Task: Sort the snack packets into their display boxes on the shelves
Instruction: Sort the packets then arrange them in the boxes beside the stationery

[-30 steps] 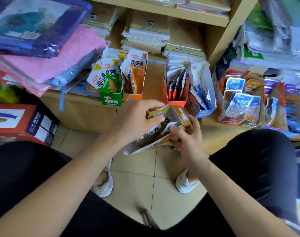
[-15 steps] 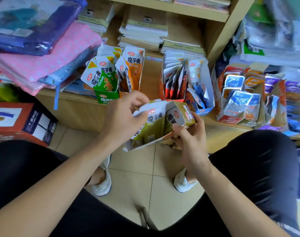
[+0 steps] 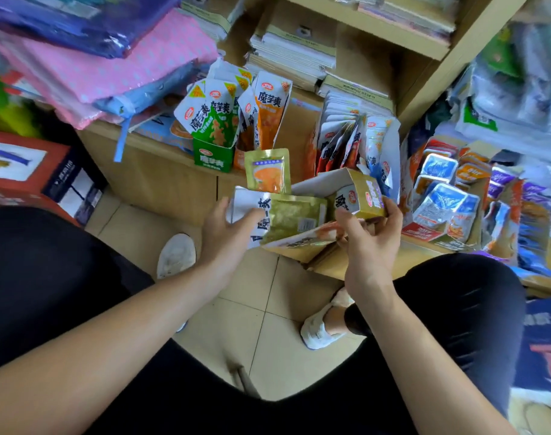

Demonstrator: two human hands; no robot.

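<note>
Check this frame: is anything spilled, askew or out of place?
Yes. The gold box in the right hand is tipped over, with packets hanging out of its open top against the left hand. One gold packet is loose outside any box.

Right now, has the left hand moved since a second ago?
Yes. Against the green display box, the left hand has shifted left and lower in view, off the top of the gold display box to its left end.
</note>
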